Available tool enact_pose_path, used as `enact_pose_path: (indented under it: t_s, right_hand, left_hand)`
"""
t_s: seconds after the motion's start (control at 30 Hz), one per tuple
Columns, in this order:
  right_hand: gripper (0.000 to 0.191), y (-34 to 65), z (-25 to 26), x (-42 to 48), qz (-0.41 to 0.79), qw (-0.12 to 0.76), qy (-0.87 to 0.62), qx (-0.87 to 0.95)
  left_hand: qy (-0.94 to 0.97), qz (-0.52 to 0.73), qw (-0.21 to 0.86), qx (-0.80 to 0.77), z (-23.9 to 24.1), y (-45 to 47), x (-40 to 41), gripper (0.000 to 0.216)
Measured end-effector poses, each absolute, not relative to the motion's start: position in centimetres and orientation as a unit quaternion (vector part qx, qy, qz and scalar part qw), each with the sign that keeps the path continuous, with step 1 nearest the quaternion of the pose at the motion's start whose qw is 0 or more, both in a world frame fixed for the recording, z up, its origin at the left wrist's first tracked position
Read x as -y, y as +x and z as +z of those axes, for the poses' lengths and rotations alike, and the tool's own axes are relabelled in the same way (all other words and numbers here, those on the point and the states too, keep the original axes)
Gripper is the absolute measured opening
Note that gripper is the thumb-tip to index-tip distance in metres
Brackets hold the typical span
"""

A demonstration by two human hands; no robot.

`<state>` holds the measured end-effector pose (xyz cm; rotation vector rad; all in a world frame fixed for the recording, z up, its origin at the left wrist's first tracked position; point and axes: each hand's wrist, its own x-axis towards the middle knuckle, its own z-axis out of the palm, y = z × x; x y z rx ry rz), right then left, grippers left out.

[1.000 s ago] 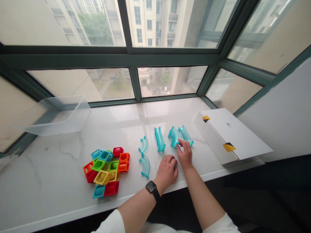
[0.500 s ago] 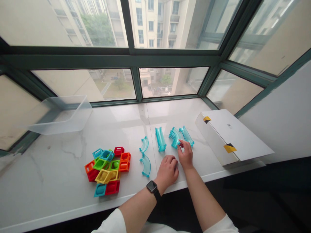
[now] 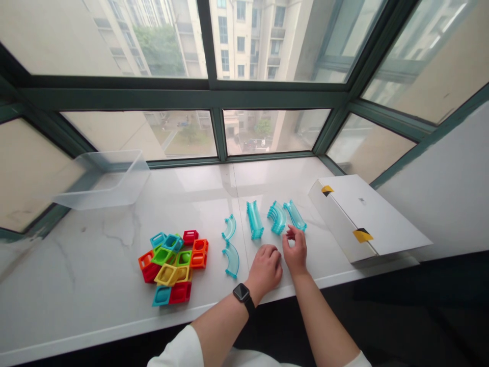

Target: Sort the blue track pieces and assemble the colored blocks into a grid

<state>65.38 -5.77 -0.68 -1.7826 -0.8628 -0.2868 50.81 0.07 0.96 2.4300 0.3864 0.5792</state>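
So, head cam view, looking down at a white marbled counter (image 3: 191, 201) by a window. The left hand (image 3: 265, 270), with a black watch (image 3: 241, 292) on its wrist, rests near the front edge, back of the hand up and fingers bent down. Can't tell if those fingertips are pressed together or tucked around something, the palm side is hidden. Right hand (image 3: 296, 252) is just beside it, fingers loosely curled, thumb tip a little apart from the forefinger. It's right by the lower end of a see-through teal straight track (image 3: 295, 215); can't really tell if a fingertip touches it.

Other teal bits are all lying on the counter too: a stack of curved tracks (image 3: 276, 217) just left of that straight one, then a longer straight stack (image 3: 254, 220) further left, and past that an upper curved piece (image 3: 229, 227) and a lower curved piece (image 3: 231, 260), sort of end to end.

Left of those there's a heap of colored plastic frames (image 3: 176, 273) in red, orange, yellow, green and blue. A clear plastic bin (image 3: 101, 200) sits at the back left by the glass. Over on the right, a white box (image 3: 376, 214) with two yellow-and-black tabs lies near the wall.
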Motion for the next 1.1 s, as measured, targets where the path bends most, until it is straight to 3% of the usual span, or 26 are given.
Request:
enact_pose_path:
  t_s: [0.27, 0.5, 0.6, 0.77, 0.97, 1.1]
  right_hand:
    - [0.024, 60.5, -2.0, 9.0, 0.025, 0.551, -0.792, 0.263]
    - [0.025, 58.6, -0.9, 9.0, 0.063, 0.506, -0.791, 0.338]
    - [0.026, 57.7, -0.5, 8.4, 0.08, 0.484, -0.782, 0.386]
    - [0.031, 55.2, 0.8, 6.4, 0.133, 0.361, -0.801, 0.459]
    - [0.024, 51.9, 2.5, 2.5, 0.197, 0.208, -0.85, 0.443]
    - [0.014, 50.7, 2.7, 1.5, 0.215, 0.183, -0.859, 0.427]
  left_hand:
    - [0.9, 0.228, 0.341, -0.147, 0.9, 50.7, -0.2, 0.02]
    - [0.906, 0.155, 0.386, -0.084, 2.0, 45.5, -0.2, 0.046]
    - [0.892, 0.119, 0.425, -0.095, 2.6, 41.1, 0.1, 0.039]
    - [0.803, 0.204, 0.498, -0.257, 2.2, 34.6, -1.5, 0.021]
    - [0.724, 0.312, 0.477, -0.388, -0.2, 32.5, -4.2, 0.031]
    - [0.691, 0.337, 0.489, -0.411, -0.6, 33.4, -4.8, 0.042]
